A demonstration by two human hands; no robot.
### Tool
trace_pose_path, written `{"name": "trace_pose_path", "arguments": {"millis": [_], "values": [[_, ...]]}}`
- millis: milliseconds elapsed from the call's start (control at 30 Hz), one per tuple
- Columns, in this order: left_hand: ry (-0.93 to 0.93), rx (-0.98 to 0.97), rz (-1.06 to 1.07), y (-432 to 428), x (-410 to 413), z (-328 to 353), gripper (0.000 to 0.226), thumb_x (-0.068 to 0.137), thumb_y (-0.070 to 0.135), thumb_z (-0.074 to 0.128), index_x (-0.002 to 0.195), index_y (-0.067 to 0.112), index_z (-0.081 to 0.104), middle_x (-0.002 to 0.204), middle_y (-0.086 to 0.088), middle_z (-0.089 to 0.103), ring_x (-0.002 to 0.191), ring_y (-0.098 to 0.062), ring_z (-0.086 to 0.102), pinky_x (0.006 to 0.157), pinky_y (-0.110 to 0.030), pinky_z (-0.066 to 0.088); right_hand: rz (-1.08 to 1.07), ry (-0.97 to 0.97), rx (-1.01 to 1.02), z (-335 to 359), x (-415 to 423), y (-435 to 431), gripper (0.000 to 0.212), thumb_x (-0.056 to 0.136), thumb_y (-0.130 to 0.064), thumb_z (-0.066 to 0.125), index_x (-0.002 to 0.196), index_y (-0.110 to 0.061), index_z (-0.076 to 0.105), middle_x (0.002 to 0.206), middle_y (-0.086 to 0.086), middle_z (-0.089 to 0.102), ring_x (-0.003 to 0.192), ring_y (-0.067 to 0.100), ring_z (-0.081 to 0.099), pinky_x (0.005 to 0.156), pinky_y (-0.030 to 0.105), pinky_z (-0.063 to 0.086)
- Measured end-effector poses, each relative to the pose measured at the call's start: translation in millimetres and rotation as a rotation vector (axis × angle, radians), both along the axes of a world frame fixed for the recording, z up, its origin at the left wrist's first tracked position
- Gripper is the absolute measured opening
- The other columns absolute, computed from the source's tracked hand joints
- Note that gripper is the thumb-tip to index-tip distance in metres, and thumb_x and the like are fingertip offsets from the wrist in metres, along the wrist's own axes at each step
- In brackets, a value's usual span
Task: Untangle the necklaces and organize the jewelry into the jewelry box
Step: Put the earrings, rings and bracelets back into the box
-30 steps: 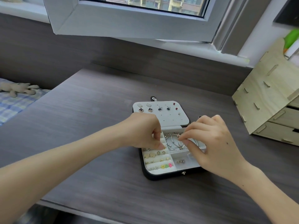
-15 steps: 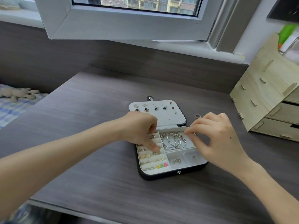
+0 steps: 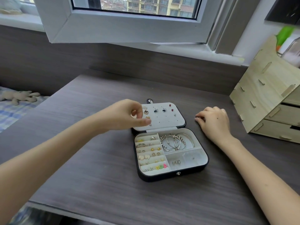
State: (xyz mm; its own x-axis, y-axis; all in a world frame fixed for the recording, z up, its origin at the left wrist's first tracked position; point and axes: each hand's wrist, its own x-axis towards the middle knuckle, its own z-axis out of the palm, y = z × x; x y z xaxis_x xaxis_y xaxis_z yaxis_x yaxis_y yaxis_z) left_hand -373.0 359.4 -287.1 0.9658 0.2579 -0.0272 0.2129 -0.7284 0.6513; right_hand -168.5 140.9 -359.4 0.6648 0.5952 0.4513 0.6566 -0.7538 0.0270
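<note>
Left hand, pinched narrow, contents unclear, could brush studs off the far lid; right hand curled, grip unclear

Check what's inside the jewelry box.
Bangles fill the top-right compartment, rings and earrings line the left slots, a small piece lies bottom-middle. Left hand covers some studs on the lid.

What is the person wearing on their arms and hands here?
Nothing that shows. The left hand and right hand are bare, with no gloves, rings or watch visible. The left forearm and right forearm are uncovered up to the frame edges, with no sleeve, bracelet or wristband in view.
</note>
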Motion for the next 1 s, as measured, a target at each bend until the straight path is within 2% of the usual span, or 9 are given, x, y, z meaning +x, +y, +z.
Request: {"name": "trace_pose_path", "arguments": {"millis": [67,133,233,333,433,533,700,800,1000], "values": [[-0.024,-0.097,0.05,5,-4,-2,0.031,0.08,0.038,0.07,0.065,0.017,0.052,0.063,0.007,0.039,0.056,-0.008,0.035,0.054,-0.023,0.026,0.061,-0.044,-0.002,-3,3,0,0.003,0.074,-0.009,0.076,0.074,-0.007,0.074,0.073,0.014,0.067,0.069,0.035,0.058,0.066,0.036,0.038],[-0.038,-0.155,0.068,8,-8,-4,0.028,0.081,0.033,0.07,0.064,0.019,0.053,0.064,0.005,0.041,0.057,-0.009,0.035,0.056,-0.024,0.028,0.102,-0.133,-0.054,-5,4,0,0.011,0.067,-0.002,0.079,0.063,-0.005,0.069,0.061,0.013,0.062,0.057,0.033,0.056,0.058,0.035,0.041],[-0.047,-0.183,0.056,6,-13,-9,0.021,0.081,0.027,0.071,0.066,0.019,0.058,0.065,0.006,0.046,0.057,-0.006,0.037,0.057,-0.022,0.032,0.085,-0.174,-0.083,-3,3,2,0.016,0.074,-0.002,0.067,0.059,-0.003,0.064,0.056,0.014,0.059,0.053,0.032,0.054,0.056,0.035,0.042],[-0.065,-0.155,0.021,-3,-17,-17,0.018,0.078,0.028,0.073,0.067,0.021,0.062,0.068,0.005,0.046,0.059,-0.005,0.039,0.058,-0.02,0.033,0.067,0.035,0.195,10,-15,7,0.024,0.087,-0.012,0.051,0.077,-0.003,0.07,0.076,0.013,0.069,0.072,0.033,0.061,0.07,0.038,0.044],[-0.055,-0.137,0.003,-14,-18,-26,0.014,0.075,0.028,0.076,0.067,0.023,0.065,0.07,0.008,0.048,0.063,-0.003,0.042,0.061,-0.017,0.035,0.269,0.469,0.499,43,-64,14,0.016,0.09,-0.014,0.059,0.084,-0.015,0.073,0.083,-0.009,0.072,0.075,0.0,0.061,0.071,0.016,0.043],[-0.051,-0.095,0.043,-22,-15,-31,0.015,0.07,0.029,0.079,0.065,0.029,0.064,0.076,0.013,0.052,0.072,-0.002,0.049,0.067,-0.02,0.039,0.487,0.745,0.376,61,-107,21,0.013,0.089,-0.015,0.063,0.087,-0.019,0.074,0.08,-0.016,0.07,0.077,-0.006,0.062,0.07,0.008,0.044],[-0.006,0.032,0.014,-28,-16,-25,0.007,0.07,0.032,0.077,0.07,0.032,0.07,0.078,0.01,0.05,0.074,-0.004,0.046,0.064,-0.021,0.031,0.543,0.581,0.125,52,-116,29,0.011,0.089,-0.024,0.063,0.088,-0.026,0.073,0.079,-0.023,0.062,0.088,0.005,0.054,0.087,0.021,0.039],[-0.012,0.148,-0.051,-32,-17,-20,0.005,0.073,0.032,0.074,0.072,0.033,0.07,0.079,0.009,0.048,0.071,-0.005,0.042,0.071,-0.026,0.027,0.535,0.568,0.144,51,-114,32,0.012,0.089,-0.024,0.062,0.086,-0.027,0.073,0.078,-0.023,0.062,0.086,0.004,0.051,0.085,0.019,0.035],[0.097,0.293,-0.14,-31,-7,-14,0.008,0.084,0.036,0.066,0.085,0.028,0.069,0.077,0.015,0.045,0.08,-0.007,0.042,0.078,-0.026,0.026,0.524,0.689,0.144,48,-114,33,0.013,0.089,-0.024,0.061,0.083,-0.032,0.069,0.08,-0.02,0.064,0.09,0.007,0.053,0.082,0.028,0.044]]}}
